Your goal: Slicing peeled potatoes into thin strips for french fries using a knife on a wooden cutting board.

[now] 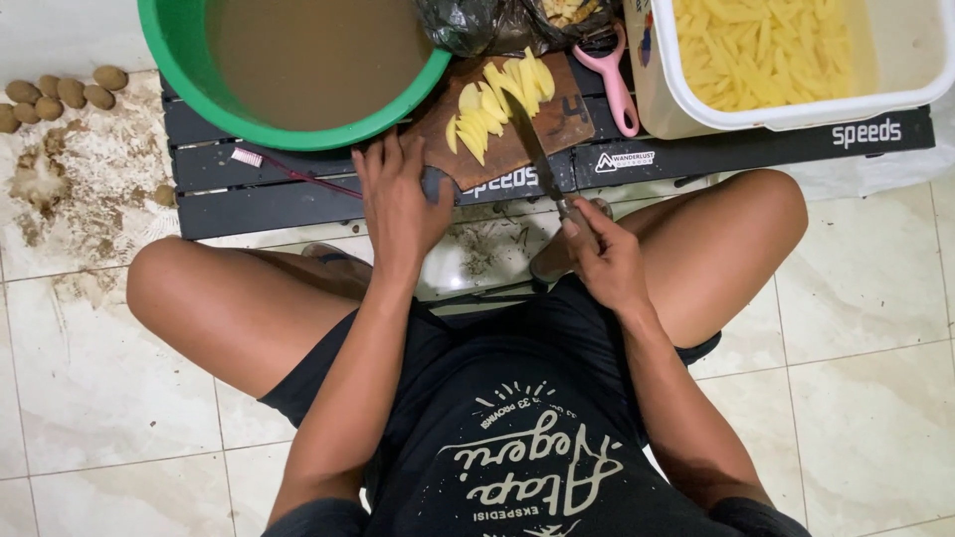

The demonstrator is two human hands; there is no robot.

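Tiled floor (875, 328), pale and glossy, dirt smears at left. Person sits on it, bare knees spread, dark shirt and shorts, head view looking down. Low black slatted table (259, 189) right in front of the knees.

Brown board (517, 129) lies on the table edge between the two containers. Potato sticks (495, 99), yellow, fan across the board's upper half in a loose row. Left hand (398, 204) rests at the board's near left corner, fingers spread over the table slats, thumb against the board edge; open, gripping nothing. Right hand (602, 249) is closed round the handle of a knife (537, 149), held just off the table edge above the right thigh. Blade runs up and left across the board, tip near the sticks; cannot tell whether it touches them.

Green tub (174, 70) sits on the table at upper left, filled with murky brown water, rim touching the board's far left side. White bin (796, 114) at upper right, full of cut potato strips. Pink peeler (612, 80) lies between board and bin, head toward the far edge. Black bag (468, 25) at top centre behind the board, contents unclear. Small whole potatoes (60, 94) lie in a cluster on the floor at far left, well apart from the table.
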